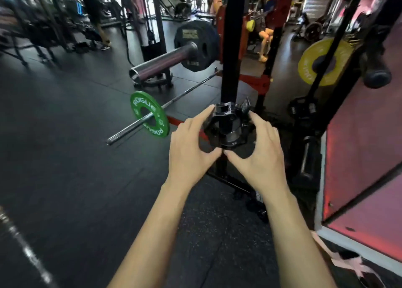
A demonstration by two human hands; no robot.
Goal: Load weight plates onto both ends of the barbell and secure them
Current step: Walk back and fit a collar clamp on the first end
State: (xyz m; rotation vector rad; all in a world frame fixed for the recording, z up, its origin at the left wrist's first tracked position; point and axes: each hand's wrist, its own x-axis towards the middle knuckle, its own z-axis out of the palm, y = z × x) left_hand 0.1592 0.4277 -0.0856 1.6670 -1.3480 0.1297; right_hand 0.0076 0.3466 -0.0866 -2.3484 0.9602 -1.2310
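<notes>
Black collars (228,124) in both hands' grip

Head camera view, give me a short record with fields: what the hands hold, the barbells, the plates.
held item: black collar clamp, lever up
left hand: grips the clamp's left side
right hand: grips its right side
racked barbell: black plate on, no clamp on the bare sleeve
floor barbell: green plate on the near end
stored: yellow plate at right
</notes>
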